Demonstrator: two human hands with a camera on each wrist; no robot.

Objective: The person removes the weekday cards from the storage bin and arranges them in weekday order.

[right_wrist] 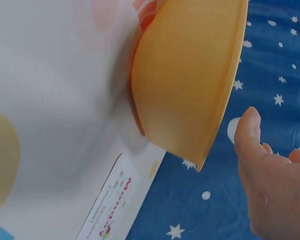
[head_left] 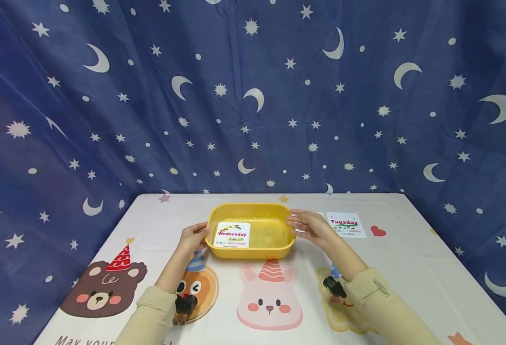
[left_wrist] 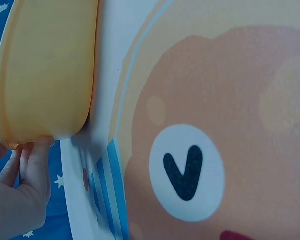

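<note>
A yellow plastic basin (head_left: 274,253) stands in the middle of the table, a white "Wednesday" card (head_left: 232,235) lying flat inside its left half. My left hand (head_left: 192,239) pinches the rim at the basin's left end. The left wrist view shows thumb and fingers on either side of that rim, below the basin's outer wall (left_wrist: 50,70). At the right end is my right hand (head_left: 311,226), fingers extended by the rim. In the right wrist view a gap shows between this hand (right_wrist: 275,185) and the basin's edge.
Right of the basin lies a "Tuesday" card (head_left: 346,225). A "Monday" card (right_wrist: 110,200) shows in the right wrist view; in the head view my right hand mostly covers it. The white tablecloth (head_left: 128,330) has printed cartoon animals. A blue star-and-moon curtain (head_left: 253,124) hangs behind.
</note>
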